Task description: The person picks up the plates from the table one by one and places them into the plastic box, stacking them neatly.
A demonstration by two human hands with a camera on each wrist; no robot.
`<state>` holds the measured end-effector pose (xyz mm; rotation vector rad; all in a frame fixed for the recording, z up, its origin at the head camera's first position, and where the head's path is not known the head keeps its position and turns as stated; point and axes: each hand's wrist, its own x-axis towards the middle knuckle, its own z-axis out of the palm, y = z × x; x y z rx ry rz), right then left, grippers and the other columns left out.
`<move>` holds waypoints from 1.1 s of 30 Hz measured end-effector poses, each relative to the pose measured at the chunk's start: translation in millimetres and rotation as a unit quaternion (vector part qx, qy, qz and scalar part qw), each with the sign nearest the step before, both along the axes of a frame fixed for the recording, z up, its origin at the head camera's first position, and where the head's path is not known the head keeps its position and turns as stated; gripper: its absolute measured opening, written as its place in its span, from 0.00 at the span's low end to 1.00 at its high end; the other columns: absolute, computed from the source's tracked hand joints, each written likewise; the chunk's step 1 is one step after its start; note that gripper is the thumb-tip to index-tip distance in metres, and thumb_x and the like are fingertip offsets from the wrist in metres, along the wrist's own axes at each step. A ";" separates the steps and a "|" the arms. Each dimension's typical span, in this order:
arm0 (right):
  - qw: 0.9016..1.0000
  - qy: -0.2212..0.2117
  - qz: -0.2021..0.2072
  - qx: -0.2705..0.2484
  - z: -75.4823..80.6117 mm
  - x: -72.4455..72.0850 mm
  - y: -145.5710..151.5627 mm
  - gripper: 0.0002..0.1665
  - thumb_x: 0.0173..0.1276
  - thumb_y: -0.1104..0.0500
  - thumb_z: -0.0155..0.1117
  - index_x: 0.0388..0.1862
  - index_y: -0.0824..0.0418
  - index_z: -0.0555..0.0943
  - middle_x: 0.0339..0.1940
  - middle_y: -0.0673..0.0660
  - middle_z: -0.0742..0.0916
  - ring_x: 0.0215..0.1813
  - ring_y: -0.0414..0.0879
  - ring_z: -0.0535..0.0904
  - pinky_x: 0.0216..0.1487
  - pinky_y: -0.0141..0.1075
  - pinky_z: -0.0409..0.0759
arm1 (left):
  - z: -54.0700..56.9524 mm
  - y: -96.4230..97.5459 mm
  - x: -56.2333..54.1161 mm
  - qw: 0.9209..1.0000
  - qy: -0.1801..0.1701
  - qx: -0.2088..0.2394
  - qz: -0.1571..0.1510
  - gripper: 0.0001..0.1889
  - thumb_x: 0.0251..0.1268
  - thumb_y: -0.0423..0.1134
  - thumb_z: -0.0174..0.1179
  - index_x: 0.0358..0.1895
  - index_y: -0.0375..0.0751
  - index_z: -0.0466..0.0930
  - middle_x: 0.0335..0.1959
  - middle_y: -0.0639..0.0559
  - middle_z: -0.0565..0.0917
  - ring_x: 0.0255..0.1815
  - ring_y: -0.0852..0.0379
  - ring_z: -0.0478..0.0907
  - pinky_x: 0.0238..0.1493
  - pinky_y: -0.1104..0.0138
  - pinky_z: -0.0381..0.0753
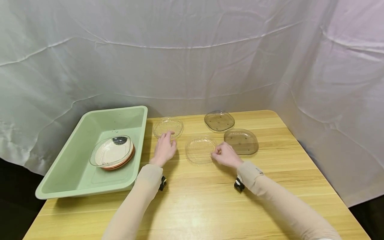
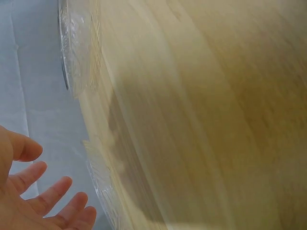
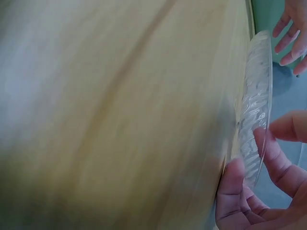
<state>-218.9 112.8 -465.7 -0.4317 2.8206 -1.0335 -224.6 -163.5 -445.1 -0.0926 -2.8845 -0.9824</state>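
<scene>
My right hand (image 1: pixel 226 155) is at the right edge of a clear ribbed plate (image 1: pixel 199 151) on the wooden table. In the right wrist view, its thumb and curled fingers pinch the rim of that plate (image 3: pixel 256 81). My left hand (image 1: pixel 165 148) hovers with fingers spread and holds nothing. It is nearest to another clear textured plate (image 1: pixel 168 126) by the table's back edge, and its fingertips overlap that plate's front rim in the head view. The left wrist view shows the fingers of the left hand (image 2: pixel 50 191) apart from one another.
A green basin (image 1: pixel 76 175) stands at the left, holding a clear glass dish (image 1: pixel 96 160) atop a cream plate with a dark patch and brown-rimmed plates. Two smoky brown plates (image 1: pixel 219 120), (image 1: pixel 241 141) lie at the back right. A grey curtain (image 1: pixel 189 66) hangs behind the table.
</scene>
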 end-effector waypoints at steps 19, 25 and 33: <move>0.997 -0.044 -0.056 0.013 -0.9 -31.0 -11.3 0.45 0.70 0.52 0.61 0.77 0.67 0.53 0.36 0.60 0.83 0.28 0.49 0.77 0.28 0.38 0.77 | -4.9 4.2 0.2 1.000 0.001 0.014 -0.006 0.24 0.74 0.36 0.51 0.71 0.39 0.68 0.68 0.35 0.74 0.68 0.34 0.71 0.70 0.44 0.71; 0.992 -0.063 -0.075 0.080 -0.2 -39.6 -16.6 0.35 0.73 0.47 0.58 0.70 0.65 0.63 0.46 0.63 0.84 0.34 0.51 0.80 0.36 0.43 0.81 | -6.6 4.4 0.8 1.000 -0.003 0.017 -0.006 0.24 0.75 0.37 0.51 0.72 0.40 0.68 0.69 0.36 0.73 0.69 0.35 0.70 0.72 0.45 0.70; 0.986 -0.083 -0.077 0.125 -2.3 -46.4 -22.1 0.22 0.79 0.49 0.52 0.61 0.63 0.72 0.47 0.61 0.86 0.36 0.52 0.80 0.38 0.45 0.81 | -7.8 5.2 3.2 1.000 -0.006 0.027 -0.008 0.24 0.75 0.37 0.50 0.72 0.39 0.67 0.68 0.35 0.74 0.67 0.34 0.71 0.71 0.44 0.70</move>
